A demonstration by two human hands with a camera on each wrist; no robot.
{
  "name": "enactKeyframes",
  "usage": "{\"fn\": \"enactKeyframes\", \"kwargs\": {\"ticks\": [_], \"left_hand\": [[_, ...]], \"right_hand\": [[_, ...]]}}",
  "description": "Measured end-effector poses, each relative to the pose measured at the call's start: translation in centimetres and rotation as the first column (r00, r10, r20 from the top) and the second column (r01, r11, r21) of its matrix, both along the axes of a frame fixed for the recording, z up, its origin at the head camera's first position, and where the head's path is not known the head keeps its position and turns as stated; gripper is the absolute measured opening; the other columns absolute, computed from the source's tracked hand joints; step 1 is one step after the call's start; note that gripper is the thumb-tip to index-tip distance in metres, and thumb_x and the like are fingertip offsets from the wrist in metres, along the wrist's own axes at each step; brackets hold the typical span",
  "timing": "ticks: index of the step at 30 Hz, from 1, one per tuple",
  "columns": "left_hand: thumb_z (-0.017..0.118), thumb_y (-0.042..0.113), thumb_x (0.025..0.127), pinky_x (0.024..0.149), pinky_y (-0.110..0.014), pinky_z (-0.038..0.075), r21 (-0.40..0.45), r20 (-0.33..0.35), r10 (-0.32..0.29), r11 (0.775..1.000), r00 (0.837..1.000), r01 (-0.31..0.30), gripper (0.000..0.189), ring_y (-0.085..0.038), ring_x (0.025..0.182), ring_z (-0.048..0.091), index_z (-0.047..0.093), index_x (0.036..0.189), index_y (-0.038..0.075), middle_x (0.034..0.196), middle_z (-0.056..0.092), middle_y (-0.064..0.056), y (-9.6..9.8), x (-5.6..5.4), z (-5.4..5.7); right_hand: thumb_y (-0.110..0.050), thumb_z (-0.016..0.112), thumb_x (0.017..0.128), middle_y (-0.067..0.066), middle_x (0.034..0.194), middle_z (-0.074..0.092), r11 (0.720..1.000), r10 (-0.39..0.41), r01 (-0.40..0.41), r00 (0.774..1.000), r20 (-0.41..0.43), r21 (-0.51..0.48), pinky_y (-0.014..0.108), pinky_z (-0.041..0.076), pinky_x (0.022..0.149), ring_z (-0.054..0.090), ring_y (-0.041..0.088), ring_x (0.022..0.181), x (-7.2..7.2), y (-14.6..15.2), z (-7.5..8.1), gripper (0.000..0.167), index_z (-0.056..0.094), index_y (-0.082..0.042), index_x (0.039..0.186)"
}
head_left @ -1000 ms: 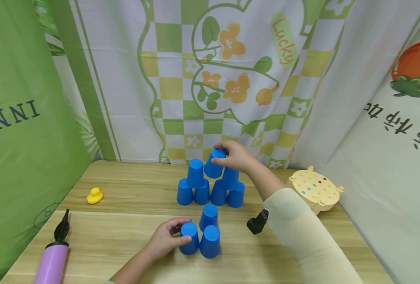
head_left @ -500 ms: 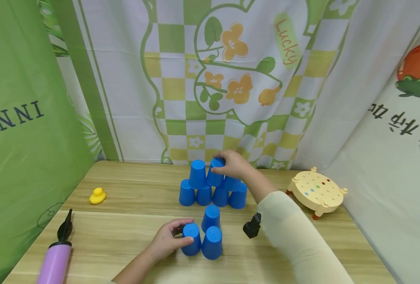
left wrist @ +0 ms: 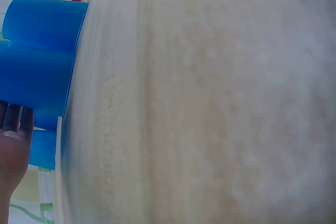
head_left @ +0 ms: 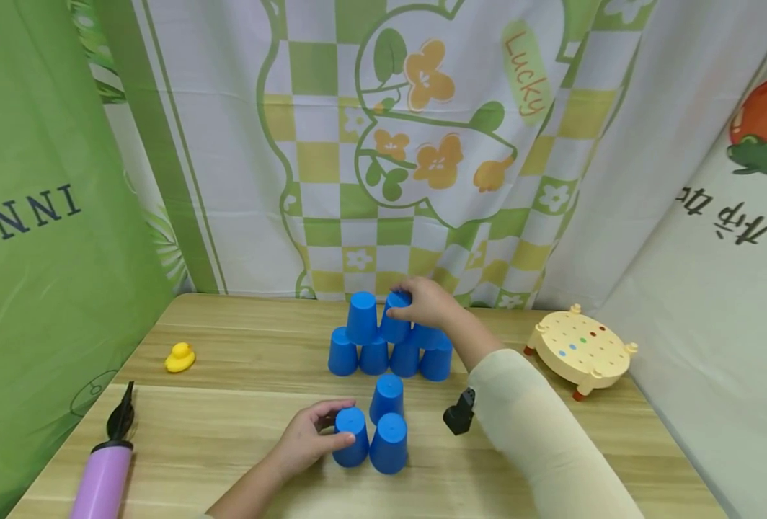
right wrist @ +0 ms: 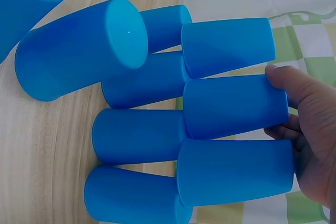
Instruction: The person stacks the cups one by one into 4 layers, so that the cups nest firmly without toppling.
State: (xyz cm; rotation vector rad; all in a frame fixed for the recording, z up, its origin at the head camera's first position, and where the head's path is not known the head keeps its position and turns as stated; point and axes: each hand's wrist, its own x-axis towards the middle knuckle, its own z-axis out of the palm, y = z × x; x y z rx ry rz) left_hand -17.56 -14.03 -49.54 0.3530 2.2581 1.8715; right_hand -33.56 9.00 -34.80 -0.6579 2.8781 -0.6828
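Note:
My right hand (head_left: 425, 303) pinches the base end of an upside-down blue cup (right wrist: 236, 106), thumb on one side and fingers on the other. This cup stands in the middle of the second tier, between a left cup (head_left: 362, 317) and a right cup (right wrist: 236, 172). Below them runs a bottom row of several upturned blue cups (head_left: 342, 353). Nearer the front, my left hand (head_left: 306, 438) holds another upturned cup (head_left: 351, 437) between thumb and fingers. Beside it stand a front cup (head_left: 388, 443) and one behind (head_left: 386, 398).
A yellow rubber duck (head_left: 180, 357) and a purple hand pump (head_left: 102, 476) lie at the left of the wooden table (head_left: 241, 411). At the right stands a cream pegboard stool (head_left: 581, 349). A small black object (head_left: 459, 412) shows beside the right sleeve. Printed curtains hang behind.
My right hand has lowered its cup from above the bottom row into the gap between the two second-tier cups. My left hand keeps its hold on the front cup.

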Motion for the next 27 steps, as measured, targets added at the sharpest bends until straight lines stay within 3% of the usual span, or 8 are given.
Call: {"fn": "enactKeyframes", "kwargs": {"ticks": [16, 27], "left_hand": [[0.077, 0.020, 0.085, 0.104, -0.052, 0.047, 0.006, -0.004, -0.014, 1.000, 1.000, 0.014, 0.057, -0.038, 0.122, 0.057, 0.056, 0.133, -0.003, 0.134, 0.059, -0.022, 0.1, 0.0, -0.4], [0.076, 0.019, 0.086, 0.105, -0.053, 0.046, -0.003, -0.014, -0.013, 1.000, 1.000, 0.013, 0.055, -0.037, 0.122, 0.057, 0.056, 0.133, -0.002, 0.134, 0.059, -0.021, -0.1, 0.0, -0.2]], "right_hand": [[-0.037, 0.068, 0.091, 0.014, 0.143, 0.054, 1.000, 0.006, -0.006, 1.000, 0.000, -0.002, 0.048, 0.048, 0.105, 0.053, 0.033, 0.130, 0.2, 0.5, -0.2, 0.060, 0.051, -0.011, 0.143], [-0.040, 0.068, 0.090, 0.013, 0.148, 0.046, 0.988, 0.002, -0.005, 1.000, -0.022, -0.152, 0.055, 0.043, 0.106, 0.045, 0.034, 0.134, 2.2, 2.2, 1.4, 0.063, 0.048, -0.017, 0.145]]}}
